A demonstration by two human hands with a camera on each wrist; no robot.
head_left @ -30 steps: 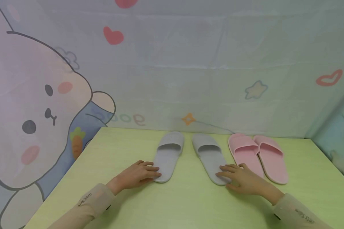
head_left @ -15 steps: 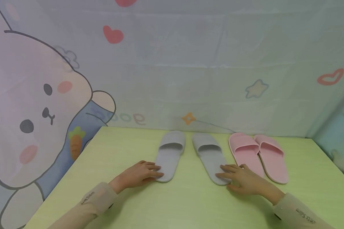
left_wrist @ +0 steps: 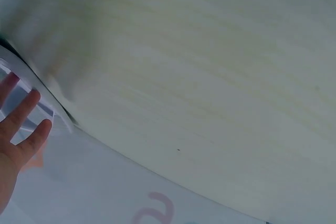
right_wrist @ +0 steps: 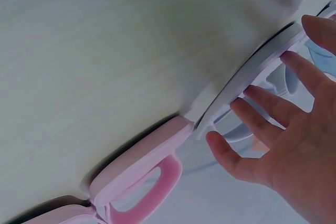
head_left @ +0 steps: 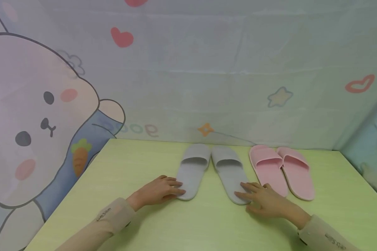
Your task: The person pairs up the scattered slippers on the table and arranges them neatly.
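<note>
Two grey slippers lie on the table with toes pointing to the back wall, their toe ends close together and heels apart. My left hand (head_left: pixel 158 190) rests its fingers on the outer heel edge of the left grey slipper (head_left: pixel 191 177). On the heel of the right grey slipper (head_left: pixel 229 174), the fingertips of my right hand (head_left: pixel 265 199) touch the outer edge. In the right wrist view its fingers are spread along the slipper's rim (right_wrist: pixel 257 72). The left wrist view shows extended fingers (left_wrist: pixel 23 111) over the other slipper. Neither hand curls around anything.
A pair of pink slippers (head_left: pixel 298 177) lies side by side to the right, close to my right hand. The pale green table (head_left: pixel 188 226) ends at a cartoon-printed cloth (head_left: pixel 182 87) behind. Another printed cloth (head_left: pixel 374 157) hangs at the right.
My left hand has slid the left grey slipper to the right, narrowing the gap between the grey pair until their toe ends nearly meet. The right hand and its slipper have hardly moved.
</note>
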